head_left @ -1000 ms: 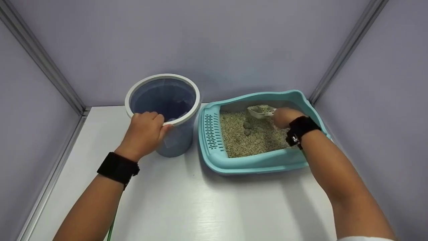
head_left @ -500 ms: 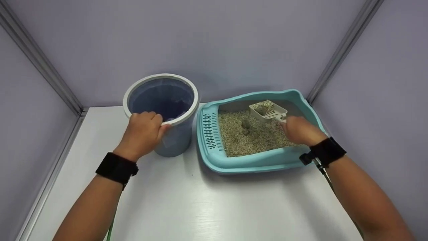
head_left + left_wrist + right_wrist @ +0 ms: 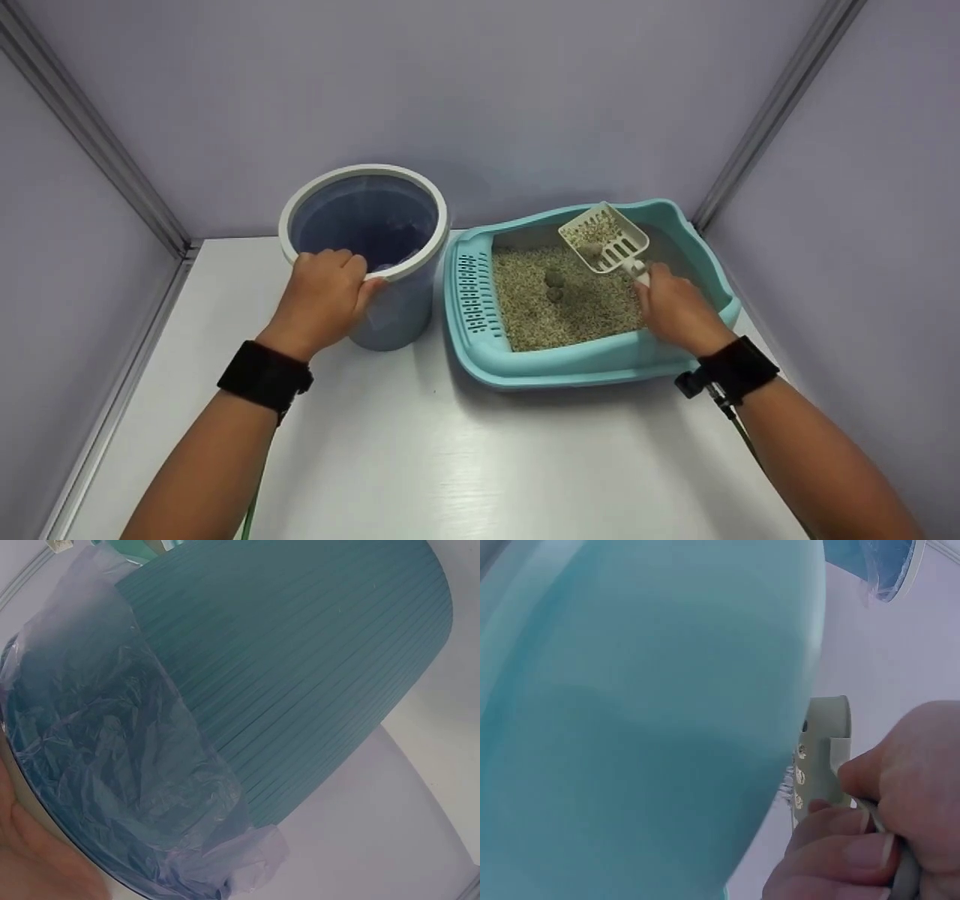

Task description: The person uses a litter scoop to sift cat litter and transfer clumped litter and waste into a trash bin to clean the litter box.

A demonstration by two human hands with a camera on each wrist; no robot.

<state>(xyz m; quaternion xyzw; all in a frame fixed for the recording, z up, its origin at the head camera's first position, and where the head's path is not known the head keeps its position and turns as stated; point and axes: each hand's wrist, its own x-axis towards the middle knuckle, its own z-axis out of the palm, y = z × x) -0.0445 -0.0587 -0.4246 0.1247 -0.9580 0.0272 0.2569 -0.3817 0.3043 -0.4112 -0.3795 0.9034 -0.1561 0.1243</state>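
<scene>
My left hand (image 3: pixel 324 300) grips the near white rim of a blue ribbed trash can (image 3: pixel 394 315), which has a clear plastic liner (image 3: pixel 127 757) folded over its edge. My right hand (image 3: pixel 679 304) holds a slotted white litter scoop (image 3: pixel 626 246) by its handle, raised over the back of a turquoise litter box (image 3: pixel 570 367). Some litter and a clump (image 3: pixel 592 250) lie in the scoop. Below it, two dark clumps (image 3: pixel 554 283) sit on the litter (image 3: pixel 525 322). In the right wrist view, fingers (image 3: pixel 855 855) curl round the scoop handle, and the box wall covers much of the picture.
Both containers stand side by side on a white table (image 3: pixel 420 450), the can on the left. A pale wall (image 3: pixel 480 97) rises close behind them, and a side wall (image 3: pixel 885 225) stands right of the box. Green cables (image 3: pixel 249 517) trail from the wristbands.
The right hand has lifted the scoop out of the litter and drawn back to the right; the scoop has tilted, showing its slots and load. The left hand stays on the rim.
</scene>
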